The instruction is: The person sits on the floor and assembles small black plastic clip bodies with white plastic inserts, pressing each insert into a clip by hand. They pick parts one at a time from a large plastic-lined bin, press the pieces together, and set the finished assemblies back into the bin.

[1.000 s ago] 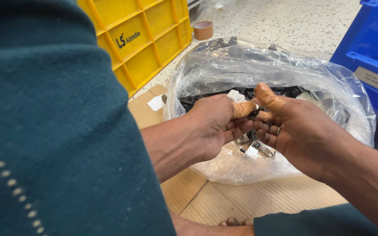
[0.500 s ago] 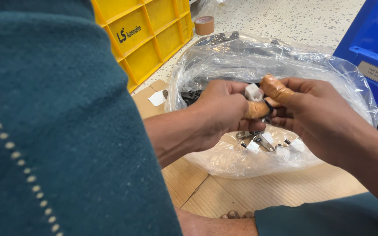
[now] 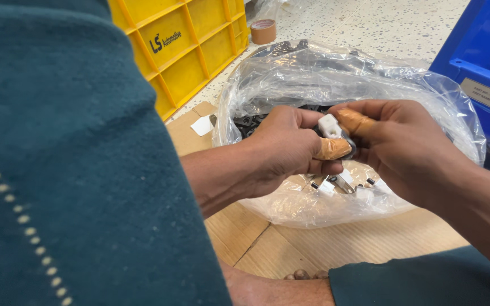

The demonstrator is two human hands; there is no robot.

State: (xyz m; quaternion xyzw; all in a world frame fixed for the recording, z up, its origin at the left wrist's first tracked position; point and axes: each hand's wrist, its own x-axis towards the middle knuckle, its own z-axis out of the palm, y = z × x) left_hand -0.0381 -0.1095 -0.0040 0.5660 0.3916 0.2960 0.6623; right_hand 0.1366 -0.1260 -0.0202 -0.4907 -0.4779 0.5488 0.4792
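Small white plastic connector [image 3: 330,126], blocky and squarish, with a dark wire or clip just showing at its lower right edge; held up in front of the chest, above the open mouth of a clear plastic bag [image 3: 290,79]. Left hand [image 3: 282,150] curled tight, thumb in a tan finger cot pressed under the connector; right hand [image 3: 406,150] closed in from the other side, its tan-capped fingertip touching the connector's right side, so both hands pinch the one piece between them. The bag sits on flattened brown cardboard [image 3: 267,249] and holds a heap of black parts at the back and several more small white connectors [image 3: 344,184] with metal bits near the front, seen through the film just below the hands. Yellow ribbed crate [image 3: 182,51] stands to the left of the bag, contents not visible. Blue bin [image 3: 483,62] at far right, contents unclear. Brown tape roll [image 3: 263,31] on the speckled floor beyond the crate.
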